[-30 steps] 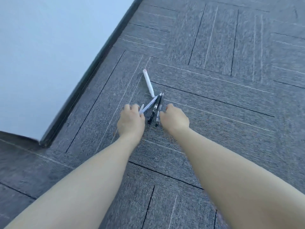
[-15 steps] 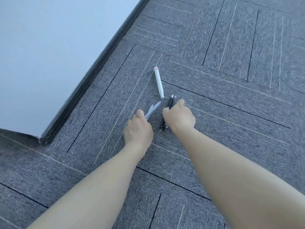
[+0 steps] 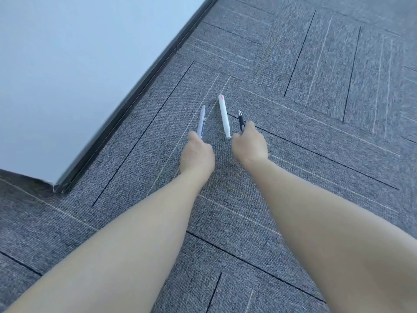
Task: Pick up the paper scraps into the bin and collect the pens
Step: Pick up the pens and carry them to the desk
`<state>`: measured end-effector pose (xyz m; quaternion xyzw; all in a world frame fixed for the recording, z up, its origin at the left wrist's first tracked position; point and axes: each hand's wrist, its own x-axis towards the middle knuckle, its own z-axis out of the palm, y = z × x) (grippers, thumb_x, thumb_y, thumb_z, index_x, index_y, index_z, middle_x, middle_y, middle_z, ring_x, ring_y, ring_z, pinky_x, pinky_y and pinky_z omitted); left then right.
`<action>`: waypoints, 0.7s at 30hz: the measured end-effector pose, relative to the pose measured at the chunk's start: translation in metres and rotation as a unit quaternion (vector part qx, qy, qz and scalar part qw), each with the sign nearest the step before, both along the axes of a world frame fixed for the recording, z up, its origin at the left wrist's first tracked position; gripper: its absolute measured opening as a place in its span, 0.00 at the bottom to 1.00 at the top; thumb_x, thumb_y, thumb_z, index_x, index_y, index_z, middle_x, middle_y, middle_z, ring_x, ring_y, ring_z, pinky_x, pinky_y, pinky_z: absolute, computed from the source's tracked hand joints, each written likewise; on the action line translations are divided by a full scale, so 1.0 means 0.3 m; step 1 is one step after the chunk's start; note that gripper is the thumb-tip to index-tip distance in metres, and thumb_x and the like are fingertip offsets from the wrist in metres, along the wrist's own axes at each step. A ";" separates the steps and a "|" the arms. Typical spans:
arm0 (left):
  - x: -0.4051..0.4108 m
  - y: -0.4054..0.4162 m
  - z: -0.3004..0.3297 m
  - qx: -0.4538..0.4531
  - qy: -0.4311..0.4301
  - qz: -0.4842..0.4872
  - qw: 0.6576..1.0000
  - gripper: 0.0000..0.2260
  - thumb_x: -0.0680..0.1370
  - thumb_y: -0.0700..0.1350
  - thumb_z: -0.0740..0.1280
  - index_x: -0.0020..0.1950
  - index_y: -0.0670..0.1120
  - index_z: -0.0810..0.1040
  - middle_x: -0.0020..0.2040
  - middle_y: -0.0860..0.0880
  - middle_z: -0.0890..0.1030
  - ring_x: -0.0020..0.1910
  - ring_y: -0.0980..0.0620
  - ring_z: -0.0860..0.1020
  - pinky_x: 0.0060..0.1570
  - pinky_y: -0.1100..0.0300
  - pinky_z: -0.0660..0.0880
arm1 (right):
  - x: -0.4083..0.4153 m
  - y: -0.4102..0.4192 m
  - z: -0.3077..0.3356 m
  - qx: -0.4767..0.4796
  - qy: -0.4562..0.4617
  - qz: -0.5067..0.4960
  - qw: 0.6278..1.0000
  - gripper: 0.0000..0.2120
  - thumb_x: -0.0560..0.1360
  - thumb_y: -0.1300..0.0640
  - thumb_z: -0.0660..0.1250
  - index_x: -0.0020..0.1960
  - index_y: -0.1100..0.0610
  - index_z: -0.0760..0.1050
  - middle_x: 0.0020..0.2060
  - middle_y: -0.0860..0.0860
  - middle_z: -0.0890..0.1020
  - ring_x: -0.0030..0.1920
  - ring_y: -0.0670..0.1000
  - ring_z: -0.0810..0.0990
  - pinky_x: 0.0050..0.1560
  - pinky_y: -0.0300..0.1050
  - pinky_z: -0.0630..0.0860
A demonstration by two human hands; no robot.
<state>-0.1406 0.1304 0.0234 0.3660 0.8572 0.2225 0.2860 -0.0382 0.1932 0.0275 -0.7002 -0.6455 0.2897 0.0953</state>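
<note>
Hands (image 3: 250, 147) flanking loose white pen (image 3: 224, 115)

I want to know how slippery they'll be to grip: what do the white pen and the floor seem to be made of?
White pen: probably smooth plastic, going by its even, slightly glossy barrel. Floor: carpet tiles, grey and matte, with a fine ribbed weave and dark seams between tiles.
</note>
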 end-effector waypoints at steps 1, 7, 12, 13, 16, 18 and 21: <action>-0.007 0.013 0.002 -0.010 -0.035 0.010 0.999 0.08 0.81 0.42 0.54 0.58 0.42 0.65 0.45 0.45 0.73 0.33 0.49 0.73 0.28 0.57 0.65 | -0.026 0.030 0.006 0.013 0.007 0.015 1.000 0.09 0.80 0.55 0.55 0.58 0.56 0.67 0.38 0.52 0.76 0.35 0.52 0.75 0.32 0.46 0.68; -0.006 0.019 -0.034 -0.036 -0.059 -0.046 0.997 0.11 0.82 0.45 0.53 0.60 0.40 0.65 0.55 0.39 0.77 0.51 0.39 0.76 0.41 0.54 0.67 | -0.115 0.115 0.001 -0.068 -0.115 0.127 0.983 0.10 0.78 0.51 0.62 0.52 0.58 0.72 0.35 0.51 0.74 0.32 0.50 0.73 0.29 0.42 0.64; -0.008 0.012 -0.027 -0.028 -0.067 -0.042 0.996 0.10 0.82 0.45 0.53 0.59 0.41 0.66 0.52 0.41 0.76 0.48 0.41 0.76 0.42 0.53 0.69 | 0.014 -0.006 0.031 -0.135 -0.033 0.091 0.986 0.09 0.71 0.51 0.67 0.41 0.56 0.72 0.34 0.51 0.77 0.29 0.51 0.76 0.27 0.41 0.72; 0.006 0.010 -0.024 -0.028 -0.076 -0.038 0.996 0.10 0.82 0.45 0.54 0.59 0.42 0.67 0.51 0.42 0.76 0.47 0.41 0.75 0.42 0.52 0.70 | 0.057 -0.045 0.034 -0.146 0.016 0.068 0.987 0.08 0.70 0.53 0.67 0.44 0.56 0.73 0.35 0.52 0.78 0.30 0.52 0.78 0.28 0.43 0.75; 0.148 -0.003 -0.008 0.022 -0.175 0.003 0.984 0.08 0.81 0.47 0.56 0.53 0.44 0.71 0.47 0.45 0.79 0.44 0.42 0.78 0.43 0.48 0.75 | 0.191 -0.176 0.047 -0.185 0.150 0.009 0.971 0.04 0.73 0.59 0.64 0.47 0.56 0.72 0.34 0.53 0.77 0.25 0.48 0.75 0.22 0.37 0.67; 0.297 -0.009 0.020 0.060 -0.260 0.059 0.962 0.09 0.80 0.48 0.58 0.51 0.43 0.72 0.42 0.46 0.78 0.41 0.43 0.77 0.38 0.52 0.73 | 0.283 -0.250 0.068 -0.183 0.223 -0.016 0.957 0.01 0.75 0.60 0.63 0.44 0.56 0.72 0.30 0.51 0.75 0.21 0.46 0.72 0.19 0.33 0.63; 0.487 -0.013 0.086 0.102 -0.323 0.072 0.938 0.06 0.80 0.45 0.60 0.49 0.43 0.72 0.39 0.46 0.76 0.41 0.44 0.76 0.34 0.56 0.70 | 0.460 -0.293 0.117 -0.138 0.240 -0.037 0.960 0.04 0.73 0.58 0.65 0.40 0.53 0.72 0.24 0.48 0.74 0.20 0.48 0.71 0.21 0.35 0.64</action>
